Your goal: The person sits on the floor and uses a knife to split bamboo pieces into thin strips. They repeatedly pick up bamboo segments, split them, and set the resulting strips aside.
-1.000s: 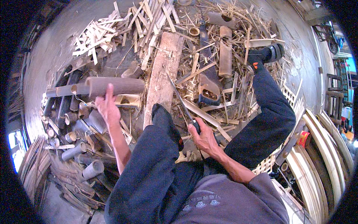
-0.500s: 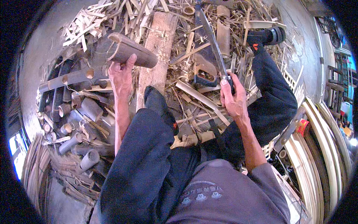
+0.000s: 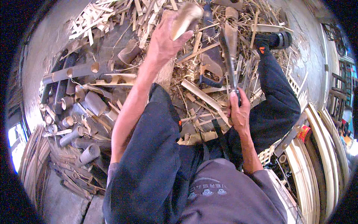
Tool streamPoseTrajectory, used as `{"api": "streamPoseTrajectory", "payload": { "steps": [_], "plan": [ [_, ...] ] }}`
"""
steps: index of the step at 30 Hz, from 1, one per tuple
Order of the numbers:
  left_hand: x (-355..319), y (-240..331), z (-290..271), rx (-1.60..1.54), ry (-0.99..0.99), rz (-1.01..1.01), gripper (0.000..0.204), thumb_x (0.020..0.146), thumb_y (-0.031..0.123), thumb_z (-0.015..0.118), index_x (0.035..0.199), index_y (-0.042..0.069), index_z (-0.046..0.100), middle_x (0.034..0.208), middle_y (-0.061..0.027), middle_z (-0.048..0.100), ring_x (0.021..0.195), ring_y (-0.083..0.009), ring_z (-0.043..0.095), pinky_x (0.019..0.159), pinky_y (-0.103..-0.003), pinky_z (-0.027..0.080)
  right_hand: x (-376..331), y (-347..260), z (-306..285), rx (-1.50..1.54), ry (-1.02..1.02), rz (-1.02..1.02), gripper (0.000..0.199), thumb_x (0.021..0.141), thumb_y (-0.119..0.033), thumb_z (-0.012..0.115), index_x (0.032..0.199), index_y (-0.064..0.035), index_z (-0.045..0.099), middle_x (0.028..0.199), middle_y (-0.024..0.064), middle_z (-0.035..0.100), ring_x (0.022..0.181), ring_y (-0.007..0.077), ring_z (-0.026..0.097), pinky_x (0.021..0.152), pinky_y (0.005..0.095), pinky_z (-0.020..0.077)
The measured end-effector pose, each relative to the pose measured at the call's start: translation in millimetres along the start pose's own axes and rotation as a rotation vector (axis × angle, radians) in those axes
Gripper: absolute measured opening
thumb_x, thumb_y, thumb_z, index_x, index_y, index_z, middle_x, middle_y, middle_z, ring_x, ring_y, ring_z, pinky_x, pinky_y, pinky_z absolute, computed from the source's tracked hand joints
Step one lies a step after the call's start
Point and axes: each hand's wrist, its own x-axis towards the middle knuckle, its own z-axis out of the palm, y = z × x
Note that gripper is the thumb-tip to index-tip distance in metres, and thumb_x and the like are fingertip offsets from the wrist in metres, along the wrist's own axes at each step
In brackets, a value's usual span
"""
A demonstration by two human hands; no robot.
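Note:
My left hand (image 3: 164,44) is raised at the upper middle, closed around a short split bamboo piece (image 3: 185,23). Motion blurs that piece, and its pale inner face shows. Beneath the hand lies a thick wooden board (image 3: 163,79), partly hidden by my forearm. My right hand (image 3: 239,108) grips the handle of a long-bladed knife (image 3: 228,61), whose blade points away from me. Just left of the blade, a handsaw (image 3: 212,67) lies on the floor. Another brown bamboo piece (image 3: 129,53) rests left of my left wrist.
Pale split strips (image 3: 97,18) are heaped at the far left. Cut bamboo tubes (image 3: 89,155) pile up along the left side, below a longer notched bamboo pole (image 3: 80,71). Shavings surround the saw. Long bent strips (image 3: 309,168) stand at the right, near my outstretched leg (image 3: 276,82).
My left hand has swung up and right with bamboo, whose pale inside now shows. A brown bamboo piece now shows near where that hand was. The knife hand has moved slightly down.

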Motion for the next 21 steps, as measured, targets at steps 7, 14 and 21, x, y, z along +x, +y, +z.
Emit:
{"api": "streamPoseTrajectory", "payload": {
  "steps": [7,14,21],
  "plan": [
    [-177,-74,121,0.134,-0.839,0.407,0.026,0.08,0.014,0.061,0.105,0.01,0.058,0.104,-0.0093,0.057,0.1,-0.0286,0.058,0.083,-0.039,0.047,5,14,-37,0.08,0.194,-0.055,0.026,0.098,-0.03,0.05,0.111,-0.0071,0.055,0.062,-0.0024,0.046,0.046,0.0058,0.042,0.04,0.0221,0.035],
    [-171,-69,133,0.227,-0.839,0.265,0.02,0.083,0.012,0.051,0.099,0.008,0.062,0.092,-0.013,0.06,0.091,-0.0301,0.06,0.078,-0.041,0.048,-4,26,-40,0.143,0.24,-0.019,0.028,0.098,-0.028,0.052,0.113,-0.0046,0.053,0.063,-0.0021,0.047,0.045,0.0064,0.043,0.04,0.0223,0.0349],
    [-108,-15,54,-0.284,-0.278,-0.654,0.03,0.092,0.027,0.057,0.098,-0.003,0.061,0.077,-0.0076,0.06,0.073,-0.0138,0.054,0.066,-0.03,0.045,-1,34,-32,0.11,0.195,-0.042,0.028,0.098,-0.03,0.051,0.111,-0.0053,0.053,0.062,-0.003,0.047,0.045,0.0061,0.042,0.041,0.023,0.0348]
  ]
}}
